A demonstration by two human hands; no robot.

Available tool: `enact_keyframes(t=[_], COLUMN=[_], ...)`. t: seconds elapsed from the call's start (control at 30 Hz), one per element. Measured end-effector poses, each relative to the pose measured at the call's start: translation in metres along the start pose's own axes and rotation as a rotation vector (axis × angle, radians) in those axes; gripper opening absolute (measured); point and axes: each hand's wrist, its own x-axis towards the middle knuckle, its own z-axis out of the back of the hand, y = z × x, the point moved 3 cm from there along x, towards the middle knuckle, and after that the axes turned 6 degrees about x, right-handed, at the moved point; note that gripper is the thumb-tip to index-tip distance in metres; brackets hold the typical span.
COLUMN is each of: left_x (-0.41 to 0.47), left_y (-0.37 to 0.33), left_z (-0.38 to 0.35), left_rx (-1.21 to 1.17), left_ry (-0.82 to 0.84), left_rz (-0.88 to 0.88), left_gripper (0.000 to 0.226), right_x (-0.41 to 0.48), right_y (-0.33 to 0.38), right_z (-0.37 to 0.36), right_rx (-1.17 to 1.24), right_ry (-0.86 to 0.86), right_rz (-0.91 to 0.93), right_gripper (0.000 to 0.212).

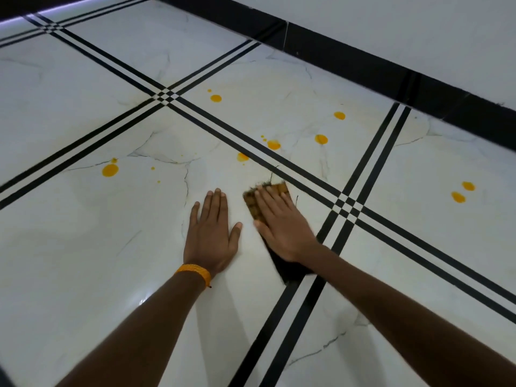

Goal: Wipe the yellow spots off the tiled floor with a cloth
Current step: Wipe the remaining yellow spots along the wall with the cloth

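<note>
My right hand (282,224) lies flat on a brown and black cloth (251,202), pressing it to the white tiled floor (97,247). The cloth's frayed brown end shows past my fingertips and its dark end shows under my wrist. My left hand (213,233) rests flat on the bare floor just left of the cloth, fingers spread, holding nothing. Several yellow spots lie beyond the hands: a large one (110,170) at the left, one (242,156) just ahead of the cloth, another (274,144) farther on, and a pair (458,197) at the right.
Black double stripes cross the floor; one crossing (347,206) sits right of my right hand. A black skirting band (363,60) runs along the foot of the pale wall at the back right. An orange band circles my left wrist (194,272).
</note>
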Motion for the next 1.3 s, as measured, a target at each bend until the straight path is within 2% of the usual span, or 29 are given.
enact_keyframes(t=[0.07,0.17,0.23,0.27,0.3,0.4,0.43,0.47,0.57,0.63,0.67,0.73,0.83,0.9,1.0,1.07,1.23,1.3], left_x=[0.0,0.001,0.002,0.001,0.001,-0.002,0.0,0.001,-0.001,0.0,-0.002,-0.01,-0.035,-0.058,-0.083,-0.089,-0.088,-0.091], left_y=[0.001,0.0,0.0,0.0,0.002,0.001,0.001,0.001,0.002,0.001,0.002,0.015,0.083,0.15,0.228,0.258,0.27,0.269], left_z=[-0.001,-0.002,-0.003,-0.001,-0.001,0.004,0.004,0.004,0.0,0.002,0.005,0.021,0.044,0.05,0.051,0.047,0.034,0.035], left_rx=[0.002,0.012,0.015,0.01,0.01,0.007,0.002,-0.007,-0.006,-0.03,-0.067,-0.108,0.017,0.082,0.082,0.07,0.014,0.018], left_ry=[-0.001,0.014,0.014,0.006,0.003,0.001,0.009,0.017,0.028,0.045,0.051,0.022,-0.057,-0.052,-0.036,-0.015,-0.02,-0.028], left_rz=[-0.002,0.0,-0.005,-0.003,-0.002,-0.004,-0.005,-0.003,0.004,-0.004,-0.014,-0.041,0.013,0.12,0.319,0.395,0.369,0.357], left_gripper=[0.078,0.078,0.079,0.079,0.079,0.08,0.08,0.081,0.084,0.081,0.078,0.07,0.065,0.067,0.077,0.086,0.086,0.084], right_x=[-0.026,-0.018,-0.002,0.001,0.003,-0.044,-0.06,-0.071,-0.074,-0.056,-0.048,-0.04,-0.043,-0.037,-0.015,0.011,0.052,0.061], right_y=[-0.03,-0.098,-0.095,-0.078,-0.056,-0.017,-0.024,-0.039,-0.088,-0.077,-0.057,-0.018,0.013,0.008,0.004,0.035,0.098,0.094], right_z=[0.007,0.026,0.025,0.023,0.015,0.002,0.005,0.012,0.024,0.019,0.015,-0.001,-0.008,-0.008,-0.009,-0.017,-0.036,-0.035], right_rx=[-0.02,-0.04,-0.025,-0.024,-0.003,-0.002,0.006,0.002,-0.016,-0.022,-0.015,-0.015,-0.018,-0.015,-0.026,-0.025,-0.015,-0.036], right_ry=[-0.023,-0.191,-0.235,-0.239,-0.211,0.004,0.036,0.02,-0.121,-0.151,-0.162,-0.114,-0.035,-0.07,-0.14,-0.16,-0.037,0.004], right_rz=[-0.026,-0.472,-0.714,-0.711,-0.621,-0.137,-0.08,-0.105,-0.432,-0.52,-0.496,-0.325,-0.124,-0.177,-0.426,-0.447,-0.051,-0.008], right_gripper=[0.067,0.075,0.077,0.076,0.076,0.072,0.071,0.07,0.074,0.076,0.076,0.075,0.077,0.08,0.082,0.082,0.077,0.076])
